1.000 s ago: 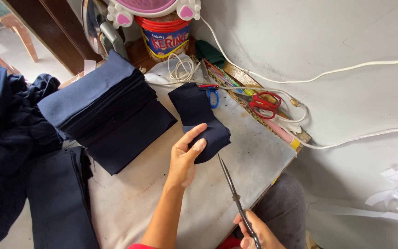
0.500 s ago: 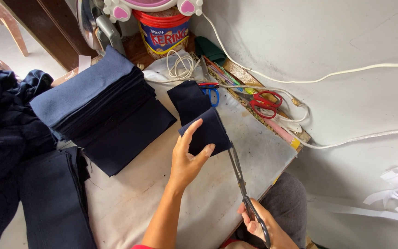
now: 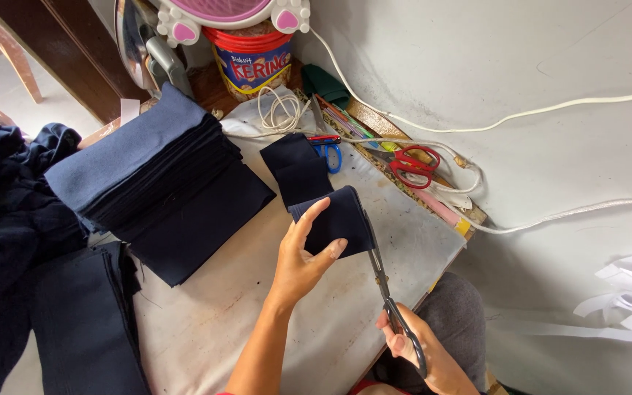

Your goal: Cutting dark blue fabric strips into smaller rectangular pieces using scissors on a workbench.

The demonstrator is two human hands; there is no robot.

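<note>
1. Take the tall stack of folded navy cloth pieces as the landmark. To its left lies a loose heap of dark navy fabric. Neither hand touches either one.
2. Right of the stack, the left hand pinches a folded navy cloth strip, thumb on the near face and fingers curled over the top edge, lifted just above the pale padded table. The strip's far end trails back onto the table, toward the blue-handled snips.
3. For a good cut, I judge the left hand should keep the fold taut and flat, with the fingertips held back from the right edge where the blades meet the cloth.
4. Further right of the stack, the right hand is closed through the handles of the long dark steel scissors. The blades point up at the strip's right edge and look nearly shut, though I cannot tell whether they are biting cloth.
5. Steady strokes in line with the edge should leave it straight.
6. Furthest right of the stack, red-handled scissors and a white cord lie by the wall, well apart from both hands.
</note>
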